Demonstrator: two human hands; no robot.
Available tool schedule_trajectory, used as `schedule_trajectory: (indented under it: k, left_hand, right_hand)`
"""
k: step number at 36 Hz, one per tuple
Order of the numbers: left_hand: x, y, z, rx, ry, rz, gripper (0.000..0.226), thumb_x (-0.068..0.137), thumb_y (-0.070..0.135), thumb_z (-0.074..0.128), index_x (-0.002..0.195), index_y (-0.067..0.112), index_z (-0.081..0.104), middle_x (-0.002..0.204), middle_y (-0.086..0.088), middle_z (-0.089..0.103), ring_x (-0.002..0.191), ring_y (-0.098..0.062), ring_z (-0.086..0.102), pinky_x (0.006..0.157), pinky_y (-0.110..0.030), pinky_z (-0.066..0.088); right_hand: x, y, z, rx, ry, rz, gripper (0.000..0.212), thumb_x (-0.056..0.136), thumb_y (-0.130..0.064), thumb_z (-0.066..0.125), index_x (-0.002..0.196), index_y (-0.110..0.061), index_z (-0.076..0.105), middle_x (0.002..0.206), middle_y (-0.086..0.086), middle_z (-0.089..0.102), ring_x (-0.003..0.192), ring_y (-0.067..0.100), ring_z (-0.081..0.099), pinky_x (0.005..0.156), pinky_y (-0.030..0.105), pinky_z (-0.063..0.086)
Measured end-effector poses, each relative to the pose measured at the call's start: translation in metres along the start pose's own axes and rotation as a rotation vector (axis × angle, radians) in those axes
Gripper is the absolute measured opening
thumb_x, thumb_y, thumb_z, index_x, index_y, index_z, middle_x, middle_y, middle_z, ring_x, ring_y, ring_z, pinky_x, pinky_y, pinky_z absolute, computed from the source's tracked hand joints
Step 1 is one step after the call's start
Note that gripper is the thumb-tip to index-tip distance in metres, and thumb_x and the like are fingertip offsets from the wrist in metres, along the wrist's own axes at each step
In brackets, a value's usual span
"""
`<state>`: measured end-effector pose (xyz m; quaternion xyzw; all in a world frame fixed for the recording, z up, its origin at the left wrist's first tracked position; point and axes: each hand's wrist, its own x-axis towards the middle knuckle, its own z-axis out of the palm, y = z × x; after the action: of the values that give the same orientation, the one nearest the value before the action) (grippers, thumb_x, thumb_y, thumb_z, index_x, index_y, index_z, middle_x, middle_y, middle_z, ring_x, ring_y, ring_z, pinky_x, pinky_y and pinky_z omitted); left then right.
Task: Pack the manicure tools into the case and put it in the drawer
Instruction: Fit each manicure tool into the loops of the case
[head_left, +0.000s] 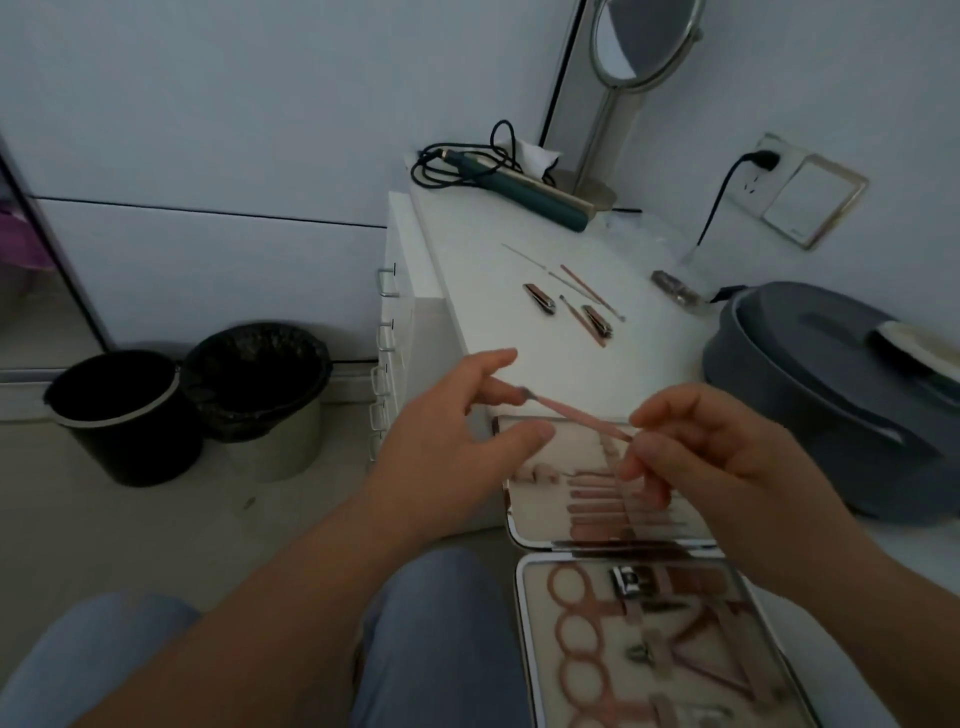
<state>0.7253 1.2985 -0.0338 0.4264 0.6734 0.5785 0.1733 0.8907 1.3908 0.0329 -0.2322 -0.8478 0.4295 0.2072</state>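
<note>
Pink slim tool (576, 415) spans both hands above the open case (613, 545): left hand (447, 457), fingers spread, touches its tip; right hand (711, 457) pinches the other end, probably aligning it for a slot. Clippers (540, 300) lie loose further back on surface (519, 338). Case overhangs near edge; room behind.

Looking forward and down from head height, seated, close above both forearms and the knees. Facing along a white tabletop (519, 332) running away to the far right, toward a wall and a round mirror (644, 41). Taking in floor and two bins (124, 410) at the left through a wide, edge-bending lens. Sharing nothing with any second view.
</note>
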Motion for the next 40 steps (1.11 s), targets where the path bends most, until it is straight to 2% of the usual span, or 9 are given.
schedule_trajectory:
  k: [4,10,13,16,19,23,27,32,40]
  left_hand:
    - [-0.012,0.011,0.002,-0.057,-0.014,0.077,0.009,0.078,0.02,0.068,0.077,0.029,0.069,0.074,0.013,0.069,0.074,0.005,0.06,0.066,-0.006,0.043]
    - [-0.026,0.019,0.007,-0.119,-0.108,0.119,0.007,0.068,0.031,0.065,0.071,0.028,0.07,0.073,0.01,0.068,0.071,-0.004,0.062,0.067,-0.018,0.05]
    - [-0.026,0.019,0.008,-0.042,-0.112,0.175,0.027,0.07,0.043,0.056,0.069,0.019,0.07,0.07,0.0,0.065,0.07,-0.009,0.059,0.068,-0.024,0.047]
    - [-0.025,0.021,0.01,0.119,-0.122,0.216,0.023,0.077,0.035,0.056,0.066,0.017,0.066,0.066,0.003,0.063,0.072,-0.006,0.056,0.066,-0.019,0.043]
    - [-0.024,0.025,0.016,0.255,-0.146,0.259,0.024,0.08,0.032,0.052,0.066,0.017,0.063,0.067,0.006,0.061,0.071,-0.005,0.052,0.067,-0.016,0.039]
    - [-0.017,0.029,0.022,0.366,-0.185,0.257,0.03,0.081,0.041,0.047,0.069,0.02,0.065,0.07,0.008,0.061,0.072,-0.005,0.051,0.069,-0.026,0.041]
    - [-0.01,0.028,0.026,0.43,-0.162,0.245,0.015,0.082,0.037,0.058,0.084,0.026,0.068,0.076,0.011,0.059,0.075,-0.004,0.048,0.072,-0.023,0.038]
    - [-0.01,0.021,0.027,0.485,-0.171,0.245,0.023,0.079,0.029,0.053,0.096,0.024,0.067,0.089,0.009,0.061,0.087,-0.008,0.048,0.082,-0.027,0.037]
    - [-0.01,0.018,0.026,0.482,-0.158,0.248,0.027,0.071,0.024,0.05,0.091,0.023,0.068,0.083,0.015,0.055,0.085,-0.007,0.047,0.083,-0.031,0.04]
  right_hand:
    - [-0.014,0.007,-0.006,0.03,0.014,0.016,0.024,0.081,-0.002,0.059,0.072,-0.024,0.061,0.065,-0.001,0.071,0.048,0.006,0.057,0.054,0.012,0.049]
    - [-0.023,0.015,-0.008,0.039,0.006,0.085,0.023,0.08,-0.007,0.062,0.075,-0.029,0.064,0.063,-0.004,0.071,0.046,0.001,0.054,0.05,0.011,0.046]
    - [-0.025,0.019,-0.01,0.063,0.03,0.09,0.025,0.08,-0.004,0.061,0.073,-0.027,0.065,0.062,-0.003,0.07,0.047,-0.002,0.055,0.049,0.008,0.043]
    - [-0.023,0.025,-0.01,0.104,0.066,0.107,0.023,0.081,0.0,0.061,0.07,-0.02,0.065,0.061,-0.003,0.07,0.049,-0.002,0.059,0.05,0.008,0.045]
    - [-0.022,0.03,-0.013,0.085,0.115,0.11,0.023,0.08,-0.003,0.062,0.071,-0.023,0.066,0.061,-0.006,0.07,0.051,-0.003,0.061,0.051,0.007,0.045]
    - [-0.019,0.036,-0.02,0.073,0.192,0.116,0.019,0.081,-0.006,0.062,0.076,-0.025,0.064,0.066,-0.007,0.072,0.051,-0.004,0.058,0.051,0.007,0.045]
    - [-0.015,0.046,-0.031,0.103,0.27,0.147,0.019,0.085,-0.001,0.054,0.08,-0.018,0.062,0.064,-0.007,0.069,0.046,0.001,0.05,0.049,0.009,0.044]
    - [-0.011,0.069,-0.047,0.025,0.356,0.243,0.024,0.09,-0.003,0.049,0.08,-0.023,0.059,0.059,-0.012,0.066,0.043,-0.002,0.045,0.043,0.009,0.039]
    - [-0.007,0.084,-0.044,-0.148,0.374,0.247,0.018,0.089,-0.016,0.051,0.079,-0.029,0.058,0.066,-0.016,0.067,0.045,-0.001,0.047,0.055,0.025,0.04]
